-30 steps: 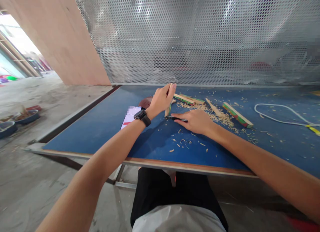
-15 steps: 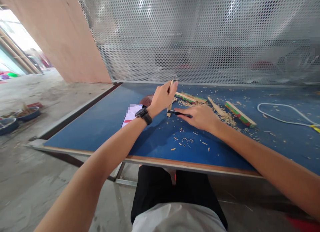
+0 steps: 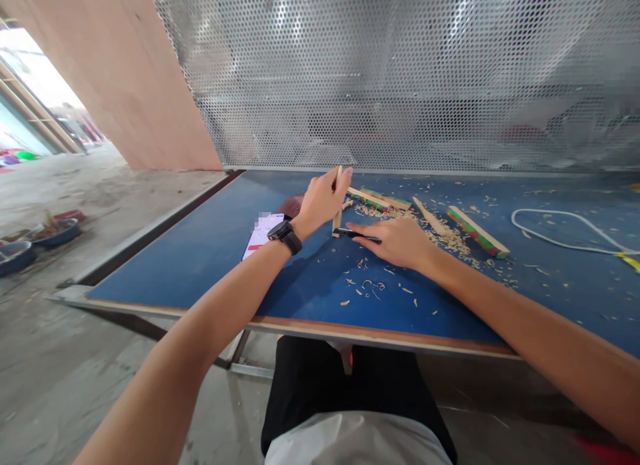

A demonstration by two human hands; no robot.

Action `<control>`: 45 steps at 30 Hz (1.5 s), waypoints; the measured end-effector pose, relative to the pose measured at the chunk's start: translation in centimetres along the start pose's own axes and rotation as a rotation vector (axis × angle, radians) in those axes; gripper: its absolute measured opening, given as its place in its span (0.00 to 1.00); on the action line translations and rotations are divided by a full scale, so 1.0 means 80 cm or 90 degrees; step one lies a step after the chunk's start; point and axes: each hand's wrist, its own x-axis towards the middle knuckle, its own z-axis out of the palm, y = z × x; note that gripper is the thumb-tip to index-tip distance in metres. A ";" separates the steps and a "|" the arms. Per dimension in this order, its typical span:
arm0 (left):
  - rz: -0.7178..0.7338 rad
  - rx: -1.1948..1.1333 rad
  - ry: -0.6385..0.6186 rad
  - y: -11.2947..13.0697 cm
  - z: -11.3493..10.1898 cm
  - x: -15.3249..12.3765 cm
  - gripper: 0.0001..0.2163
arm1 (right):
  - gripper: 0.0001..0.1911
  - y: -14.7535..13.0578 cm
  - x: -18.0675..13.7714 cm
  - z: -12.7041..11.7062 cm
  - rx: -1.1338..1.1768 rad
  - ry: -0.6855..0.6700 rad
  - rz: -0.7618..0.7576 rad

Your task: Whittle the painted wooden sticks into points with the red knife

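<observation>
My left hand [image 3: 321, 199] is closed around the upper part of a wooden stick [image 3: 337, 223], which stands upright with its lower end at the blue tabletop. In my right hand [image 3: 400, 241] is a dark utility knife [image 3: 367, 236], gripped with the index finger stretched along it. The knife's front end meets the stick close to its bottom. Curled wood shavings [image 3: 370, 289] lie in front of the hands, and a larger heap of shavings [image 3: 453, 241] is to the right. A tapered wood piece [image 3: 428, 215] lies beside that heap.
A painted wood strip [image 3: 479, 232] lies to the right, and more strips [image 3: 373, 199] lie behind my hands. A phone [image 3: 261, 233] rests by my left wrist. A white cord loop [image 3: 560, 215] is at the right. Perforated metal sheeting [image 3: 350, 71] rises behind the table [image 3: 190, 251].
The knife has slid slightly down the stick toward its lower end, my right hand moving with it. My left hand still grips the stick. The view has shifted slightly.
</observation>
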 end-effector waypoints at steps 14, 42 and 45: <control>-0.004 -0.008 -0.018 0.000 0.000 0.002 0.22 | 0.22 0.012 0.004 0.002 0.007 0.048 0.028; -0.034 0.037 -0.091 0.000 -0.006 0.002 0.19 | 0.20 0.013 0.003 -0.002 0.010 0.060 -0.003; -0.046 0.056 -0.115 0.005 -0.008 0.001 0.19 | 0.20 0.011 0.004 -0.002 0.000 0.073 -0.005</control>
